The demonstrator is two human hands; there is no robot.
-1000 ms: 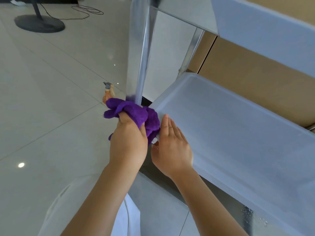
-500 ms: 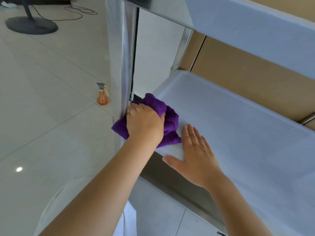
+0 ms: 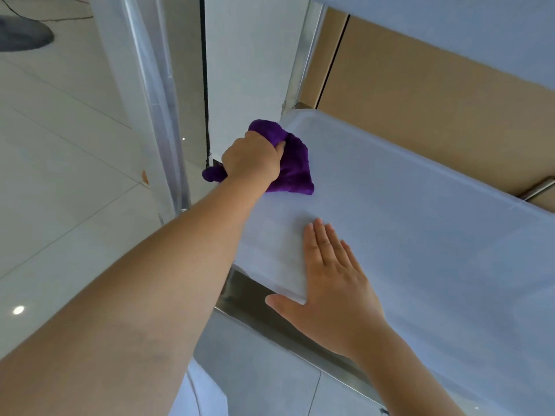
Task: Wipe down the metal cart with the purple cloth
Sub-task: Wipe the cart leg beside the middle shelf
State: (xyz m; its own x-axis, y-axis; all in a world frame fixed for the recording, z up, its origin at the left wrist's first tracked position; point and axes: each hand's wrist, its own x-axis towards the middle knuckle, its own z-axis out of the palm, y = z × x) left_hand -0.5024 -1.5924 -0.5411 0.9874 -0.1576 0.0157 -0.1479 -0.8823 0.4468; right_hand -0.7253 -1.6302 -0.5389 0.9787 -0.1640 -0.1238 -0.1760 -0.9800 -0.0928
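Your left hand grips the purple cloth at the cart shelf back-left corner — right hand flat, holding nothing — next, rub along the shelf.

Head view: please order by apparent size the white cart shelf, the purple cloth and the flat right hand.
1. White cart shelf, by far the largest.
2. Flat right hand.
3. Purple cloth, partly hidden under the left hand gripping it; it also lies farther from the camera, so ranks 2 and 3 are unsure.
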